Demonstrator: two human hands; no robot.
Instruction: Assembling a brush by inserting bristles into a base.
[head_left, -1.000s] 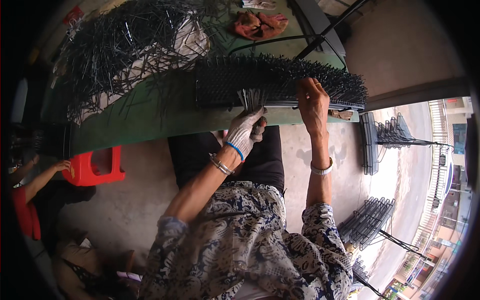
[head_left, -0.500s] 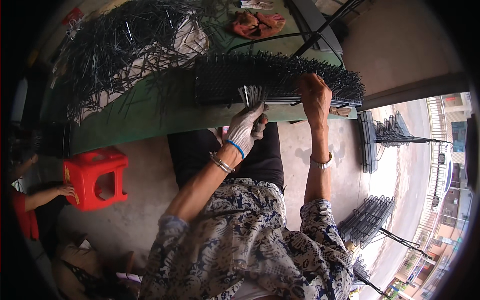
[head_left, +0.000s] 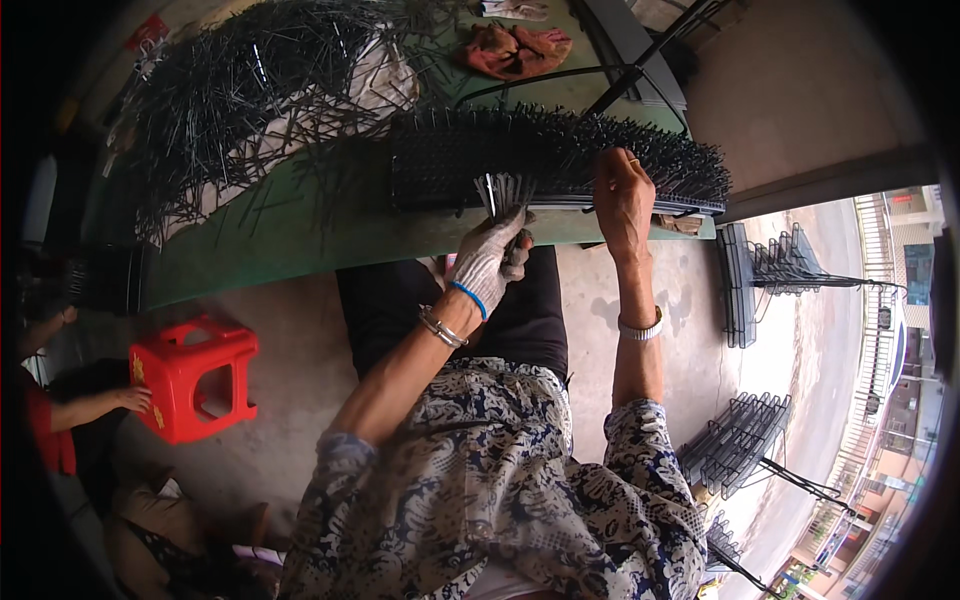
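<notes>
Lower in the view sits the red stool, shifted with a co-worker's hand at its left side, while the right hand drops slightly toward the near edge of the black rack and the gloved left hand stays almost in place. The rack's long axis runs left to right along the green table, crosswise to the person, its right part crowded with upright black rods and its left part lower and finely patterned. Both hands are at its near side. The right one is nearer the crowded part, its fingers bent inward in a narrow curl; whether the tips meet, or hold anything, I cannot tell. The left one grips a bundle of thin rods, which fans out above the fist, its long axis pointing away from the person, toward the rack and across its length. That bundle lies left of the right fingertips and a little nearer the person; whether it touches the rack is unclear. Well apart, at the upper left, a heap of loose rods lies over a pale sack
</notes>
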